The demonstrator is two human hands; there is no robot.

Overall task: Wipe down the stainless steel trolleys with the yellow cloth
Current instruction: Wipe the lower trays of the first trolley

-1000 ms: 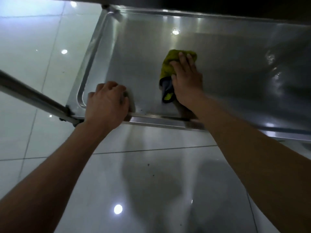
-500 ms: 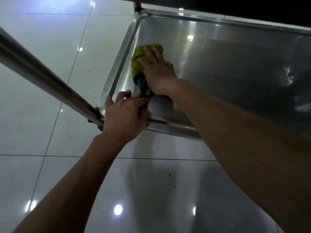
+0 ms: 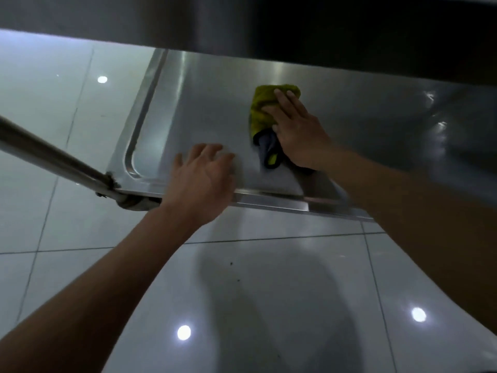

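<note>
On the lower shelf of the stainless steel trolley (image 3: 209, 103), under the dark overhang of the shelf above, the right hand (image 3: 298, 130) lies flat with straight fingers on the yellow cloth (image 3: 262, 109), pressing it to the steel. Cloth is bunched, with a grey-blue underside and dark edge poking out below the palm, toward the near rim. It sits mid-shelf, well apart from the left raised lip. Left hand (image 3: 203, 181) is spread and relaxed over the near rim, fingers apart, holding nothing; whether the palm actually bears on the steel I cannot tell, since the hand is blurred. A round steel leg or rail (image 3: 53, 160) meets the shelf's near-left corner. Glossy white tiled floor (image 3: 269, 305) below, ceiling lights mirrored in it, a few dark specks near the tile joint. Judgement: the wiping of this lower shelf is the step in hand, done in strokes across the sheet. The right part of the shelf lies in shadow, so its state is unreadable. Next move likely calls for flat, steady pressure to carry the cloth toward the right and into the rim channel and corners, where grime would collect; the left hand probably needs to brace the trolley against rolling.
</note>
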